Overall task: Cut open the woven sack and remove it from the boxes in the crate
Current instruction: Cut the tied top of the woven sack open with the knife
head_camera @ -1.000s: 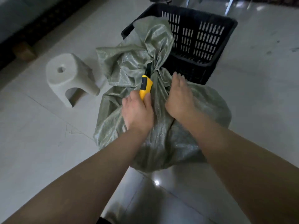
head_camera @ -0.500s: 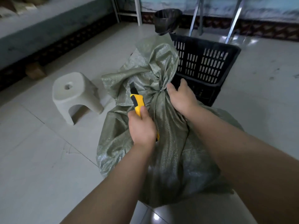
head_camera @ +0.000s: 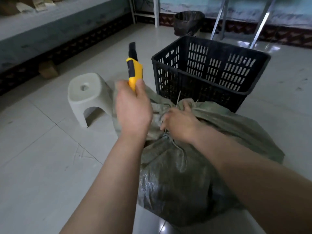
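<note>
— Where is the sack (head_camera: 185, 169) now?

— On the floor (head_camera: 42, 166), bulging and creased, its far end right up against the near wall of the black crate (head_camera: 209, 71). It is outside the crate, not in it.

— Half a second ago its bunched top stood tall in front of the crate.

— That top is down now. The right hand (head_camera: 179, 125) has its fingers curled round the gathered neck, where a pale cord (head_camera: 175, 146) trails over the cloth. Earlier that hand lay flatter against the neck.

— And the knife (head_camera: 134, 71)?

— It was pressed to the neck of the sack; now it is lifted clear of the cloth, its dark tip pointing up and its yellow body above the knuckles. The left hand (head_camera: 133, 108) is wrapped tight round the handle, raised over the sack's left side.

— Anything else around?

— A pale stool (head_camera: 87, 97) with a hole in its seat stands on the floor just left of the sack. A dark-lined bin (head_camera: 188, 22) sits beyond the crate by the far wall, more fully in view than before.
</note>
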